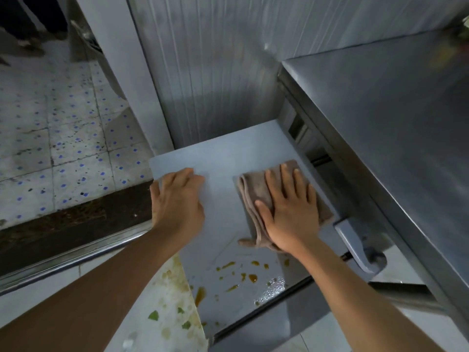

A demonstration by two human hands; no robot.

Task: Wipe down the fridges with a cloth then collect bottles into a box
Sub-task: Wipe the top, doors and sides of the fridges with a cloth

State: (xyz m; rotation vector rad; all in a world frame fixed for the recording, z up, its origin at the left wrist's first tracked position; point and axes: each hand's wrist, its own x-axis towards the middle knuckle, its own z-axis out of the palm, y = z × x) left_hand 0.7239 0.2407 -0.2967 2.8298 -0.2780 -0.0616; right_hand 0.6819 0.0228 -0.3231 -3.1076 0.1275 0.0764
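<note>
A grey fridge door (223, 158) lies open below me, its flat face turned up. My right hand (289, 212) presses flat, fingers spread, on a folded brown cloth (253, 189) near the door's right side. My left hand (177, 199) grips the door's left edge, thumb over the side and fingers on top. Orange-brown stains (243, 275) spot the near part of the door, below the cloth. No bottles or box are in view.
A stainless steel fridge top (393, 118) fills the right side, with a grey handle (360, 250) below its edge. A ribbed metal wall (215, 72) rises behind the door. Speckled floor tiles (63, 148) lie to the left, behind a metal rail (76, 255). Food scraps (175, 313) litter the near white surface.
</note>
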